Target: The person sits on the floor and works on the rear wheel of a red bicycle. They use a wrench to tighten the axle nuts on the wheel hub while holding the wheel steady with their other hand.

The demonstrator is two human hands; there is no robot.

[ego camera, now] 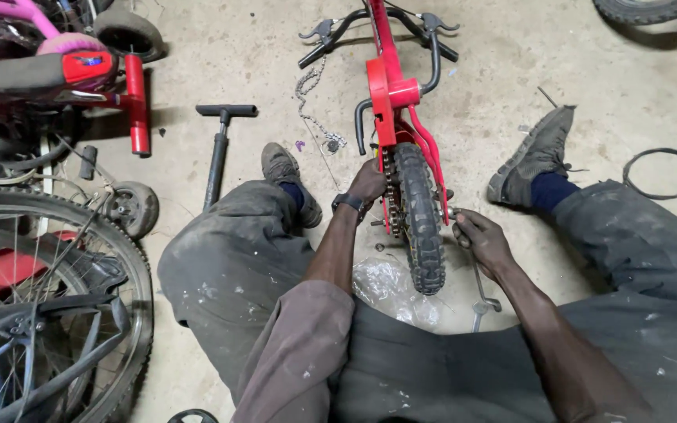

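A small red bicycle (389,86) lies upside down on the concrete floor between my legs, its knobby rear tyre (421,219) pointing toward me. My left hand (368,182) grips the left side of the rear wheel at the chain and sprocket. My right hand (479,239) is closed around a metal wrench (483,294) set against the right axle nut. A watch sits on my left wrist. The handlebars (378,31) rest at the far end.
A loose chain (313,102) and a black hand pump (219,149) lie to the left of the bike. Other bicycles and a large spoked wheel (48,305) crowd the left side. A cable loop (664,174) lies right. A clear plastic bag (389,286) sits under the tyre.
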